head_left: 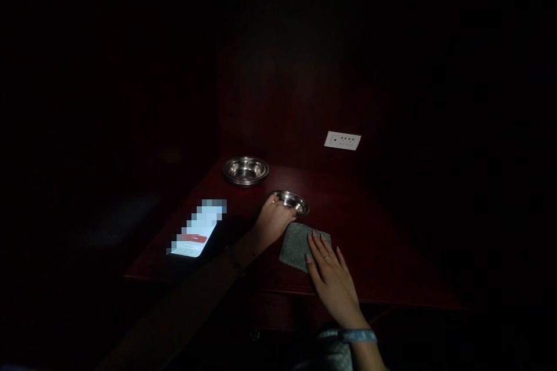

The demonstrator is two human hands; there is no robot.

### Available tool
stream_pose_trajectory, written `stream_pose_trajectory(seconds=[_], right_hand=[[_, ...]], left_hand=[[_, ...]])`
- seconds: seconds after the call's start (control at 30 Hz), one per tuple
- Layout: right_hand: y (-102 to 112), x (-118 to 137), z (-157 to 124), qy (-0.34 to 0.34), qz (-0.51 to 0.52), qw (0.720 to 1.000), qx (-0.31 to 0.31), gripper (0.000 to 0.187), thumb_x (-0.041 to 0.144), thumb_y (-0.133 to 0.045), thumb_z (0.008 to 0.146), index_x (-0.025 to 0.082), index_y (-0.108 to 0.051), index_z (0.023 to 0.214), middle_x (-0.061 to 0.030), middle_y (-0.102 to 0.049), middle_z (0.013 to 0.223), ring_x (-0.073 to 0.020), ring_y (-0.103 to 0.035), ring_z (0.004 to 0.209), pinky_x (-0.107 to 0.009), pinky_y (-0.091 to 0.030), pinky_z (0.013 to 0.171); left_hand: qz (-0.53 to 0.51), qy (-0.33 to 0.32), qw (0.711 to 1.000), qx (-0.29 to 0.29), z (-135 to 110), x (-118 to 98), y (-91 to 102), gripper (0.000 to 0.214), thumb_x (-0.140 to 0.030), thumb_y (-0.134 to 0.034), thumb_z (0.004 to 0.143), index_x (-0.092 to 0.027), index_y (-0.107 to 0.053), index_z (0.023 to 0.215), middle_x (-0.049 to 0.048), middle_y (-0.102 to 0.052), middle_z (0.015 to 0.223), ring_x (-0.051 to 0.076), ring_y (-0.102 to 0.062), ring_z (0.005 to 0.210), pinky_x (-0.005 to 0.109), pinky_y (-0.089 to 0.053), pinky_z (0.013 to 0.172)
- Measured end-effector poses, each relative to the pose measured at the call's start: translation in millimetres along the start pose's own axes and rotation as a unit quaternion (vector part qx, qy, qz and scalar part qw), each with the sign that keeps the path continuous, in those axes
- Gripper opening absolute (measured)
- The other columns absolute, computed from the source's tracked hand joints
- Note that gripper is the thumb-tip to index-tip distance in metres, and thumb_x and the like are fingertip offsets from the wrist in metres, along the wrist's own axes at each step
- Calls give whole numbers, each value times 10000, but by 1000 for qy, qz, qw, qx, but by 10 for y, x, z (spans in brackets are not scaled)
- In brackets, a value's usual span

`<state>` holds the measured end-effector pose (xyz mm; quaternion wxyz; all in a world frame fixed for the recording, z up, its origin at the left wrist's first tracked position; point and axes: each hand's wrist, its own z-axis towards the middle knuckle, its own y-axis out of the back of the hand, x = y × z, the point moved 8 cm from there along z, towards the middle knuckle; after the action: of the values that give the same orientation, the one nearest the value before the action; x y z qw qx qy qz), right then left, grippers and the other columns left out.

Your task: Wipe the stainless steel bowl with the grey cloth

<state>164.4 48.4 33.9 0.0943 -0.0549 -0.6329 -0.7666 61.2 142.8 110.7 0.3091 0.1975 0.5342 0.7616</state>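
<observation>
A shiny metal bowl (292, 200) is at the middle of the table, partly covered by my left hand (275, 221). The fingers of that hand are curled over the bowl's near rim, and their tips are hidden. Just nearer to me, a folded grey-green cloth (296, 246) lies flat on the tabletop. Over its right part rests my right hand (331, 275), palm down, with the fingers stretched out and apart.
Several stacked metal bowls (246, 173) stand at the table's back left. A phone (195, 237) with a lit screen lies at the left on the dark red table (369, 255). A white socket plate (343, 140) is on the back wall. The surroundings are very dark.
</observation>
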Motion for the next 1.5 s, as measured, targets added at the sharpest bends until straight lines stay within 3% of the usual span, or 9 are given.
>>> stream_pose_trajectory(seconds=[0.37, 0.77, 0.97, 1.17, 1.33, 1.5], right_hand=[[5, -68, -63, -37, -26, 999, -21, 507, 417, -234, 927, 236, -314, 1394, -27, -332, 1455, -200, -265, 1362, -471, -166, 1116], [93, -605, -286, -137, -94, 984, -69, 529, 374, -187, 911, 203, -333, 1390, -64, -366, 1438, -250, -278, 1352, -537, -193, 1083], [133, -592, -282, -148, -102, 981, -77, 532, 377, -202, 906, 193, -345, 1385, -75, -385, 1425, -262, -336, 1320, -554, -169, 1082], [138, -577, -290, -150, -98, 980, -86, 503, 374, -214, 912, 261, -330, 1388, -52, -374, 1436, -257, -321, 1329, -554, -168, 1079], [132, -578, -298, -152, -101, 979, -87, 483, 363, -252, 915, 292, -327, 1386, -50, -371, 1438, -262, -314, 1331, -552, -175, 1075], [139, -569, -316, -159, -95, 979, -86, 471, 372, -272, 919, 288, -350, 1376, -50, -359, 1445, -264, -304, 1337, -544, -158, 1087]], left_hand=[[15, 1, 1000, 1, -56, 67, -63, 235, -288, -457, 875, -187, -667, 842, 71, -700, 767, 212, -619, 786, 394, -357, 867], [-34, -9, 999, 21, -120, -32, -96, 149, -221, -502, 830, -201, -650, 830, 60, -692, 788, 209, -616, 796, 397, -355, 883], [-96, -10, 995, 15, -253, -59, -90, 131, -291, -541, 819, -222, -649, 847, 27, -700, 813, 201, -614, 831, 391, -352, 887], [-153, -28, 988, -2, -417, -155, -82, 152, -305, -547, 817, -239, -653, 903, 26, -697, 866, 193, -596, 873, 393, -347, 918], [-192, -70, 979, -11, -569, -282, -14, 282, -390, -561, 804, -312, -603, 1072, 7, -626, 1163, 199, -515, 1099, 407, -312, 997], [-183, 35, 976, -109, -664, -25, 5, 379, -384, -550, 809, -309, -531, 1179, 43, -372, 1434, 259, -354, 1280, 455, -323, 1022]])
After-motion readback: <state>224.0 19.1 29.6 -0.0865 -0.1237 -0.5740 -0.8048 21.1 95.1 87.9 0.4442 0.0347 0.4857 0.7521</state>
